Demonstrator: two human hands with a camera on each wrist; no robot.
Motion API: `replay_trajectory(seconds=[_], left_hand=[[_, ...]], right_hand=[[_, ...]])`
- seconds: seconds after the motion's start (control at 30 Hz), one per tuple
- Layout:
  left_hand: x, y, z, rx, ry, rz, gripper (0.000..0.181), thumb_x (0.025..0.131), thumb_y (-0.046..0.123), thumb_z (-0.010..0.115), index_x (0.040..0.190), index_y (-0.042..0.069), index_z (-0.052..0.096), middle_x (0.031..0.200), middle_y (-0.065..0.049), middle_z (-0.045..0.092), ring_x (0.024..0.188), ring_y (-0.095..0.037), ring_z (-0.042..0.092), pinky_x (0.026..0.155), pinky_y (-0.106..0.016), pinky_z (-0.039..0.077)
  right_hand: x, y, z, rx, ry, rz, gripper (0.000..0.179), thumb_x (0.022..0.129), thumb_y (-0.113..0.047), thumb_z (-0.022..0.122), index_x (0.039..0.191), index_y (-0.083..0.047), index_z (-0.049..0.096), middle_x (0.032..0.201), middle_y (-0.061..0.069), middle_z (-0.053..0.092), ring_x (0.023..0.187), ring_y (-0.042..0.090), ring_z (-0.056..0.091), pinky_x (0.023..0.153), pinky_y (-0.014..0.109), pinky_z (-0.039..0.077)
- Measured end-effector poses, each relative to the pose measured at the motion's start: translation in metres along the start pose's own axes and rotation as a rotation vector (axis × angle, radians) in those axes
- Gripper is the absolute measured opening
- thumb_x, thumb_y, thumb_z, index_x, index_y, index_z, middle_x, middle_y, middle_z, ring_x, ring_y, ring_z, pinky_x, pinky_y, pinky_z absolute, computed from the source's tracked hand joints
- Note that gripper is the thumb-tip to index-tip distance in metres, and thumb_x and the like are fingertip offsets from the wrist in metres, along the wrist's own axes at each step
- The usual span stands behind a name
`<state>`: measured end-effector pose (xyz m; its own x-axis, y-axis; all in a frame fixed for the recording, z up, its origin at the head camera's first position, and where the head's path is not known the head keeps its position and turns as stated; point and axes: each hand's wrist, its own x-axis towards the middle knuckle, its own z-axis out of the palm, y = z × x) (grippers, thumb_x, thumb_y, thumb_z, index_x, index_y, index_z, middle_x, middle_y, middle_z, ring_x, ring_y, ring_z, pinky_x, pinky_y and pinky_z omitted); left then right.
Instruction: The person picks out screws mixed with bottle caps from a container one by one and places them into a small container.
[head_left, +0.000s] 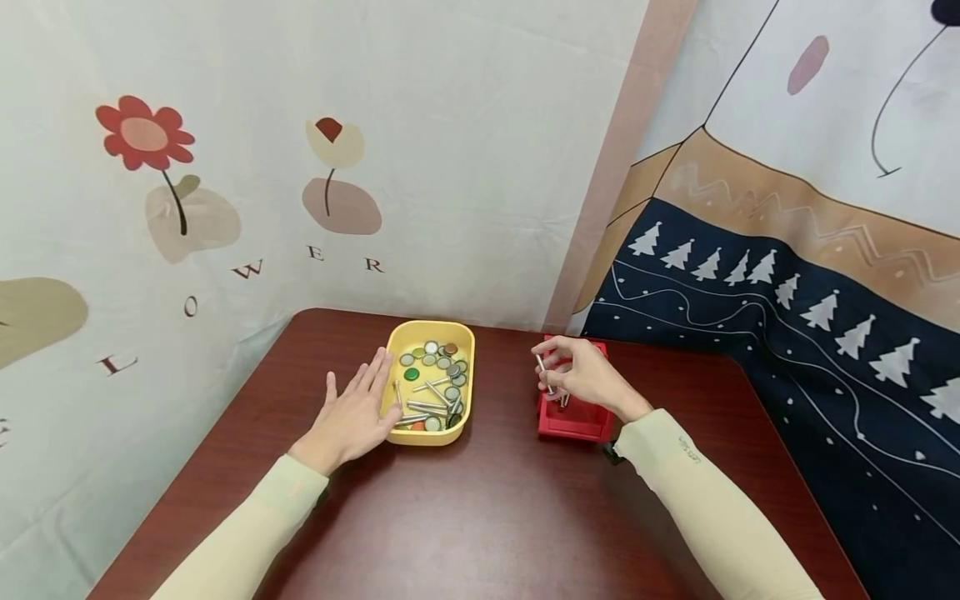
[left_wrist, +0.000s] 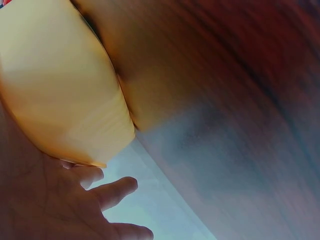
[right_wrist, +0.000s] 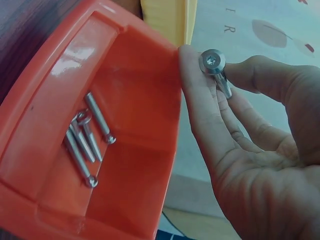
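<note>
Between thumb and forefinger my right hand pinches a silver hex-socket bolt over the red bin. Several similar bolts lie inside that bin in the right wrist view. My left hand touches the left side of the yellow tray, its fingers straight, the thumb over the rim. The tray holds several bolts and several round caps, mostly pale, with a green cap among them. In the left wrist view, the tray's outer wall hides part of the hand.
Both containers stand near the back edge of a dark reddish-brown table. Behind it hangs a pale cloth printed with flowers and letters. A dark blue cloth with white trees hangs at the right.
</note>
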<state>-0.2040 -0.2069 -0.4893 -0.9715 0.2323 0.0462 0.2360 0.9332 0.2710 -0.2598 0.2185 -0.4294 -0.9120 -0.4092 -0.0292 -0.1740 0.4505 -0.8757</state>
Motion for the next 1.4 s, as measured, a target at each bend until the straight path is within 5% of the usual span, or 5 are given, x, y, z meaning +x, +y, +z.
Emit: replay_trajectory(seconds=[0.63,1.07,1.4], left_hand=[[-0.001,0.000,0.000,0.004,0.002,-0.004,0.090,0.117,0.045,0.054,0.188,0.007,0.015,0.198,-0.014,0.011,0.176,-0.052,0.036,0.135,-0.093,0.008],[0.000,0.001,0.001,0.000,0.000,-0.007,0.091,0.117,0.045,0.055,0.188,0.007,0.014,0.199,-0.014,0.010,0.176,-0.053,0.036,0.135,-0.094,0.006],[0.000,0.004,0.001,-0.007,-0.003,-0.014,0.091,0.116,0.046,0.055,0.188,0.007,0.014,0.198,-0.015,0.012,0.176,-0.052,0.036,0.135,-0.093,0.006]], right_hand=[[-0.007,0.017,-0.015,-0.065,0.077,0.075,0.045,0.109,-0.005,0.078,0.153,-0.001,0.070,0.126,0.025,0.080,0.094,0.025,0.084,0.084,0.042,0.074],[-0.002,0.024,-0.018,-0.025,0.087,0.153,0.047,0.109,-0.001,0.076,0.155,0.003,0.067,0.125,0.028,0.078,0.096,0.033,0.086,0.090,0.057,0.072],[0.004,0.025,-0.011,-0.092,0.093,0.181,0.046,0.105,0.002,0.076,0.151,0.005,0.070,0.116,0.026,0.081,0.084,0.024,0.085,0.081,0.049,0.074]])
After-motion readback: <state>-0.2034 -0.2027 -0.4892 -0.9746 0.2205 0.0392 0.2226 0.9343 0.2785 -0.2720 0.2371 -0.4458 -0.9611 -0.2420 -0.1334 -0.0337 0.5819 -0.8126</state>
